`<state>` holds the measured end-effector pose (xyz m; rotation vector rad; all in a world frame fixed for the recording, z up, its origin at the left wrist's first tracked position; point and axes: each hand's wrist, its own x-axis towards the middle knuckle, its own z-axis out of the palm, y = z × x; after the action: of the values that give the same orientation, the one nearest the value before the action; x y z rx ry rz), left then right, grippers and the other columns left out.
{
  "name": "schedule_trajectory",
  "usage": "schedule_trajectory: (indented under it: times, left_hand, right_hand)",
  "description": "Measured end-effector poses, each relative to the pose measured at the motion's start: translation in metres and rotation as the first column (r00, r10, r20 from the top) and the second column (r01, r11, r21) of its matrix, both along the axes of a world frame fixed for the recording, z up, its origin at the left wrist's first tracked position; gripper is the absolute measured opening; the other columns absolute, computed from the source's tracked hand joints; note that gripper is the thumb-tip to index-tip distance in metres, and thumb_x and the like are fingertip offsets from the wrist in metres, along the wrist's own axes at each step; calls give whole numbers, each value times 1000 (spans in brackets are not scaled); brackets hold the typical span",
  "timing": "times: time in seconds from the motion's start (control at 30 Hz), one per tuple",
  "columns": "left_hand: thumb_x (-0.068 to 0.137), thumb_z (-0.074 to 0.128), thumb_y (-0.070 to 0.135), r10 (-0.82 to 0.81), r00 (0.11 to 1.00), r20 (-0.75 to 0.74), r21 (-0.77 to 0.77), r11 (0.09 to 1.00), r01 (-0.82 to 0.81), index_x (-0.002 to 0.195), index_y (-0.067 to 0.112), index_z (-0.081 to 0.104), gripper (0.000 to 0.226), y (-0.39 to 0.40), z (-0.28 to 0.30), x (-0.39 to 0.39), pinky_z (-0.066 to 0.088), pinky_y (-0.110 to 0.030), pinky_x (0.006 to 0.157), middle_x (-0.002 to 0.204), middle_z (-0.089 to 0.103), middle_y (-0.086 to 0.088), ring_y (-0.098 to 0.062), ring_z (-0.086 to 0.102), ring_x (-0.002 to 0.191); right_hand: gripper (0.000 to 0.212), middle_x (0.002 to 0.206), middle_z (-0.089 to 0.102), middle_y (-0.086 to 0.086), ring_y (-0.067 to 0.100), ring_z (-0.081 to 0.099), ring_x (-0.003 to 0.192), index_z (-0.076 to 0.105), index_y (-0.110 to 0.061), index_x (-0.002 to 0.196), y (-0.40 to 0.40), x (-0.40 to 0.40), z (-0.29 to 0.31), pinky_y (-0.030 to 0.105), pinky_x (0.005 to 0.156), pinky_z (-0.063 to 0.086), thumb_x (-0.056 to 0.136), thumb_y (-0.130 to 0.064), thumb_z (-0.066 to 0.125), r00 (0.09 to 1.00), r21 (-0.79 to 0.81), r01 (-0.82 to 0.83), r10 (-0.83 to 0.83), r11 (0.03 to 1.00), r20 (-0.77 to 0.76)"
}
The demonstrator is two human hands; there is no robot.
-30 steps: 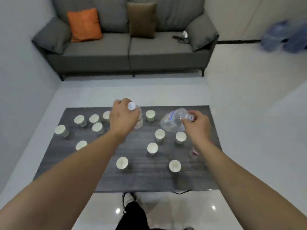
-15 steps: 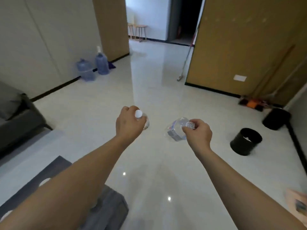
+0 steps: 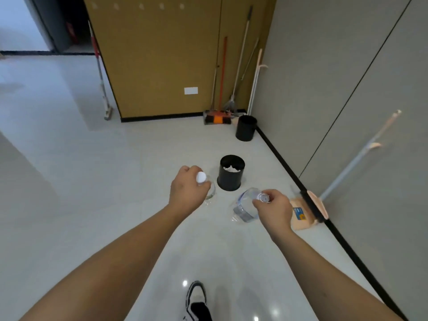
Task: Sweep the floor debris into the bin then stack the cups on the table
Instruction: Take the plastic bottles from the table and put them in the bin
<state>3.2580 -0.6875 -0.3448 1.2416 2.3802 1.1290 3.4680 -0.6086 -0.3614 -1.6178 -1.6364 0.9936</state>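
while both hands curl fingers round clear bottles, left hand (image 3: 188,191) near black bin (image 3: 231,173), right hand (image 3: 273,210) beside it

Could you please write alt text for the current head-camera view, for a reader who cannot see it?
A person's left hand grips a white-capped clear bottle and the right hand another clear bottle, above a pale floor. Just ahead stands a black bin with white scraps inside; a second bin, brooms and a mop stand by the walls.
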Motion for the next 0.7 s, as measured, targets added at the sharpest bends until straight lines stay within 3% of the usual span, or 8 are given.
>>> schedule_trajectory:
  times: [0.2,0.43,0.7]
  left_hand:
    - [79,67,29,-85,994,70,-131,987,94,98,24,60,20,139,-22,-64,33,-21,62,93,49,4,-18,52,80]
    - [79,69,34,-129,990,65,-224,965,140,100,25,60,25,274,-44,-115,36,-26,70,94,51,1,-19,52,83]
    - [78,68,30,-117,991,70,-320,938,134,99,26,57,24,418,-115,-170,32,-20,60,90,48,7,-15,50,78]
  right_hand:
    - [19,92,69,8,25,62,79,70,-16,96,113,-42,-16,28,60,41,78,-11,73,991,-104,103,-93,989,96]
    - [22,97,68,11,28,64,83,71,-15,101,215,-76,-42,30,67,48,79,-13,69,975,-195,196,-170,961,143]
    - [20,95,69,14,33,66,85,71,-9,99,387,-144,-103,29,67,44,79,-9,73,982,-264,165,-133,950,134]
